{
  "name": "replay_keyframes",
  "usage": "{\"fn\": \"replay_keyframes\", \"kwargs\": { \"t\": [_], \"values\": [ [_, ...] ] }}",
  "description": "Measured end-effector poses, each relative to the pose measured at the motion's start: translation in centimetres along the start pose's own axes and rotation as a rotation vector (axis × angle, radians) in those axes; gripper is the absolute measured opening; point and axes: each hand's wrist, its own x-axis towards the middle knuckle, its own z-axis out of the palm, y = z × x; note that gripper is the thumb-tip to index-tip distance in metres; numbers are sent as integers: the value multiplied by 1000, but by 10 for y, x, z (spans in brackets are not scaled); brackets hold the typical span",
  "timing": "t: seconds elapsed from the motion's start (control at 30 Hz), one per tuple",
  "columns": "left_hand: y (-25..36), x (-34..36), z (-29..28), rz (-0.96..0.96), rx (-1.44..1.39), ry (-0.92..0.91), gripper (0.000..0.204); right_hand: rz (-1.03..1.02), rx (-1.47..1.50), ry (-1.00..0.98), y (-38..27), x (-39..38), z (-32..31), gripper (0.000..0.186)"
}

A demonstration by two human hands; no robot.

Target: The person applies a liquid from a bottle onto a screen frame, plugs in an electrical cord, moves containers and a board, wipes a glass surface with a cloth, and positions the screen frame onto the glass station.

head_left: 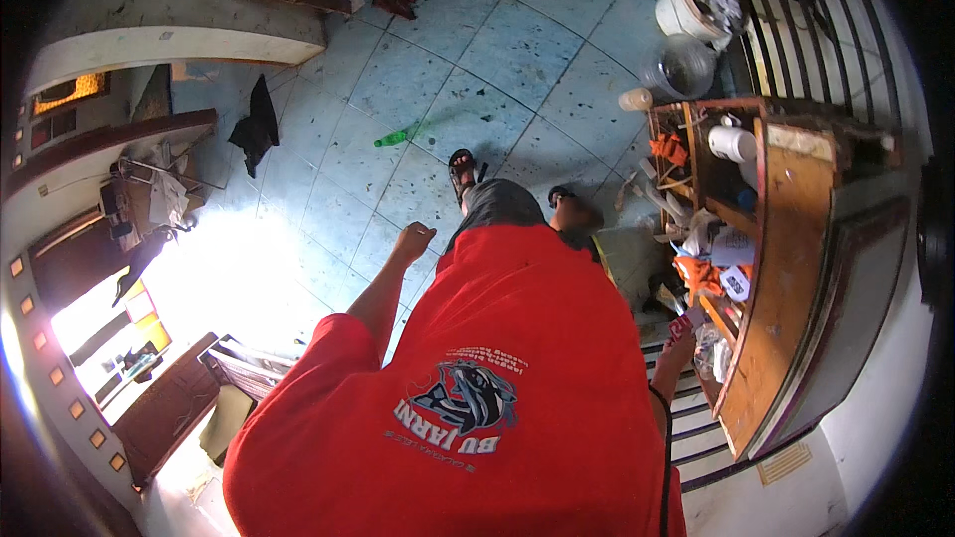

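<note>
My left hand (410, 242) hangs over the tiled floor beside my red shirt (537, 308), fingers curled; I cannot make out whether anything is inside. My right hand (669, 368), at the open wooden cabinet (786, 278) on my right, grips a small pink patterned item (682, 327). Orange items (696, 271), a white cylindrical container (734, 144) and plastic bags fill the cabinet's shelves. My sandalled feet (462, 169) are on the blue tiles (477, 50).
A green plastic bottle (396, 136) and a dark cloth (256, 124) lie on the floor. A white bucket (686, 15) and clear tub (676, 70) stand beyond the cabinet by black bars (816, 50). Cluttered furniture (159, 388) lines the left wall.
</note>
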Motion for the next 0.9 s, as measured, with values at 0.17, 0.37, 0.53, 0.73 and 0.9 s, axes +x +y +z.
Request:
{"fn": "replay_keyframes", "kwargs": {
  "t": [0.17,0.37,0.53,0.73,0.9],
  "values": [
    [-63,61,-69,-52,147,96,43,-115,-225,-70,6,-45,49,34],
    [-146,179,-111,-96,157,73,57,-181,-639,-133,73,-150,83,28],
    [-183,281,-111,-135,80,170,65,490,84,-87,44,-171,136,15],
    [-212,399,-72,-203,139,270,66,390,-171,24,30,-143,177,15],
    [-254,460,-31,-269,117,346,65,393,-376,88,31,-114,188,14]
  ]
}}
